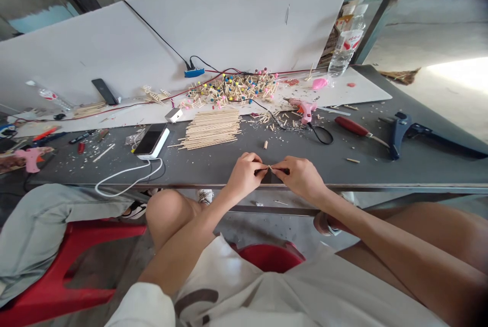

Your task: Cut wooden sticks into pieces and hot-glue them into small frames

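Both hands meet over the front edge of the dark table [206,169]. My left hand [247,172] is closed, its thumb and fingertips pinching a tiny pale wooden piece [269,167]. From the other side my right hand [301,174] pinches the same piece, its fingertips almost touching the left ones. Just beyond them a short bit of wood [266,145] rests on the table. A pile of long thin wooden sticks [213,128] lies behind my left hand. Farther back is a heap of short sticks with coloured balls [236,88].
A pink glue gun [305,109] with a black cable lies behind my right hand. To the right are a red-handled tool [353,126] and a blue-handled saw [400,134]. A phone on a white power bank [151,141] is at left. Another person's leg [57,210] shows at far left.
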Demonstrator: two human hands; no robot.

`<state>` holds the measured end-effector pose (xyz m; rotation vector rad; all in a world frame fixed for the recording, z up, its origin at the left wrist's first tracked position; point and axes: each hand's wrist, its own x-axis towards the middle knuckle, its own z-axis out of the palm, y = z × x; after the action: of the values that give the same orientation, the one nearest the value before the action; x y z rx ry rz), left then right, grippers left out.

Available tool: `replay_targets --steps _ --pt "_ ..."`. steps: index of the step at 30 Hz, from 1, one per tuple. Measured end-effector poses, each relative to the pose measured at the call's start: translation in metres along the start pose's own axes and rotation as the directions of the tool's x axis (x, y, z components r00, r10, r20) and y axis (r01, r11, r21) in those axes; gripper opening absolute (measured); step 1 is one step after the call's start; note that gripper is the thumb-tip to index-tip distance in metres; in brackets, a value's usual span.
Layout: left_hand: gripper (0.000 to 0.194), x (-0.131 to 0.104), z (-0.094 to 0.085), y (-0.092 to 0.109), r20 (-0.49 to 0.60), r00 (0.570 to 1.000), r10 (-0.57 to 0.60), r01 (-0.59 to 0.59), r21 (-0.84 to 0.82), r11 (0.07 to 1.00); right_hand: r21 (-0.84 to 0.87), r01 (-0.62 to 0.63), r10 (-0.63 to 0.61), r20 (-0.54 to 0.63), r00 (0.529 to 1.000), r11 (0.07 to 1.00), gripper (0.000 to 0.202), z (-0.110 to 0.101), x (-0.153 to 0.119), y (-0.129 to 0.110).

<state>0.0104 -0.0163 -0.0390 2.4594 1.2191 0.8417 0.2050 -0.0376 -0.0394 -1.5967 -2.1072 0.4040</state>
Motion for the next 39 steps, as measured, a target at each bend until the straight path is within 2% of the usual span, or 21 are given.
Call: replay_targets --steps 5,13,29,39 --pt "0.016 0.000 -0.001 0.001 0.009 1.000 -0.013 0.013 0.005 1.000 0.047 -0.009 0.008 0.010 1.000 0.999 0.023 -0.002 0.002 0.000" --pt "0.016 0.001 -0.008 0.003 0.069 0.995 -0.073 0.077 -0.048 0.996 0.166 -0.089 0.073 0.101 0.992 0.982 0.022 -0.014 0.004 -0.003" --pt "0.012 0.002 -0.002 0.001 -0.003 0.999 -0.035 0.035 -0.047 0.998 0.083 -0.047 0.044 0.036 0.998 0.995 0.023 -0.005 0.002 -0.003" --pt "0.013 0.002 -0.001 0.001 -0.009 0.999 -0.043 0.042 -0.067 0.997 0.072 -0.040 0.038 0.021 0.999 0.997 0.023 -0.002 0.002 -0.001"
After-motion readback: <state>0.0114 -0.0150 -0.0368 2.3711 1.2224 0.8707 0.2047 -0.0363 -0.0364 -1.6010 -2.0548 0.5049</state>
